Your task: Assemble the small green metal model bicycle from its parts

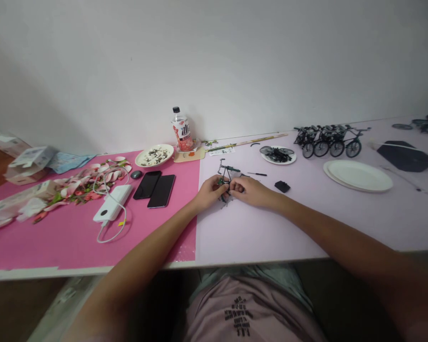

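Note:
A small dark green model bicycle frame [231, 169] stands partly hidden between my hands, over the pale half of the table. My left hand [211, 191] is closed on its left side, with thumb and fingers pinched together. From the right, my right hand [248, 190] grips the same frame with its fingertips. What lies between the fingertips is too small to make out. A thin black screwdriver [257, 174] lies just behind my right hand. To the right of that hand sits a small black block [282, 186].
Finished-looking model bicycles [331, 142] stand at the back right, near a plate of black parts [278, 156] and white plates [358, 175]. On the left are phones [161, 191], a power bank [113, 203], petals, a bowl [154, 156] and a bottle [182, 130].

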Tool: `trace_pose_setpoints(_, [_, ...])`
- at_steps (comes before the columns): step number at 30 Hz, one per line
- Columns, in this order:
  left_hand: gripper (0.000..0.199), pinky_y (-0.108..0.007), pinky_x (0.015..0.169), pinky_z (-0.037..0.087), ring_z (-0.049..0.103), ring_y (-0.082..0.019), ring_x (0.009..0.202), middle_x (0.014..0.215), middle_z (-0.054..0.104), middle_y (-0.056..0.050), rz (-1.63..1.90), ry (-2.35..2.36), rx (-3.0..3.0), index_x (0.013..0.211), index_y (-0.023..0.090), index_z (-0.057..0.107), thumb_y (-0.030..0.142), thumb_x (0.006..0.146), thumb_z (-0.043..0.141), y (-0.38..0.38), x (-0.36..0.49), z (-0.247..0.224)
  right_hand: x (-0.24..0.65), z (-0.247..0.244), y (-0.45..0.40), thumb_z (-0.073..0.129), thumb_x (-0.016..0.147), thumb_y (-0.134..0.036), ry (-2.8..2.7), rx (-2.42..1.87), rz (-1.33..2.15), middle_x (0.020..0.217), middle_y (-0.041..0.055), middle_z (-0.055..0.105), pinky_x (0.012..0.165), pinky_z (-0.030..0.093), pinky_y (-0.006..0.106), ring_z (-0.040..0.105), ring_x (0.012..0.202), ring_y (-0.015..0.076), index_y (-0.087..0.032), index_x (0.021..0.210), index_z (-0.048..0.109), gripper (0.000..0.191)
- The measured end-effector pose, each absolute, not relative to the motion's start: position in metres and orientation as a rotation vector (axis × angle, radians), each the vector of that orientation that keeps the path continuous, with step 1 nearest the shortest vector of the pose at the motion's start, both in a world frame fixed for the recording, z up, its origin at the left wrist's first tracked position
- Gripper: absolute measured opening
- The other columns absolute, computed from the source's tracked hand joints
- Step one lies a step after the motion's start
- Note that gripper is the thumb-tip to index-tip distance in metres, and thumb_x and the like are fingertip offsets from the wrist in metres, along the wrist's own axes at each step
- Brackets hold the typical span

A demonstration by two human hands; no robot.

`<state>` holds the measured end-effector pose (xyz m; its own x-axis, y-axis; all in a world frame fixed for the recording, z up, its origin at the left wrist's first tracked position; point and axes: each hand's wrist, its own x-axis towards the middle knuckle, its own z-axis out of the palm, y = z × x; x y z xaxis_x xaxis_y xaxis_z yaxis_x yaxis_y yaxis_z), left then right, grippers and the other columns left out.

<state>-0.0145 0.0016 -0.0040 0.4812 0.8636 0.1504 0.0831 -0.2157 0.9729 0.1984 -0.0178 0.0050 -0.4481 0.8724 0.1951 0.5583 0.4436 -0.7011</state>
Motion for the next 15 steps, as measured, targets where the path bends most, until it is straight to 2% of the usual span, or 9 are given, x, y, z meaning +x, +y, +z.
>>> trace_pose_setpoints(15, [0.038,-0.027,0.065,0.057,0.068,-0.012,0.066,0.082,0.068,-0.002,0.893,0.827,1.64,0.111,0.014,0.059,0.042,0.091,0.074,0.0004,-0.0147,-0.0033,0.199,0.0053,-0.0175,0.064,0.093,-0.033,-2.179,-1.204,0.737,0.08,0.0004,0.066,0.065,0.045,0.03,0.061,0.071,0.0171,-0.024,0.092,0.063,0.009])
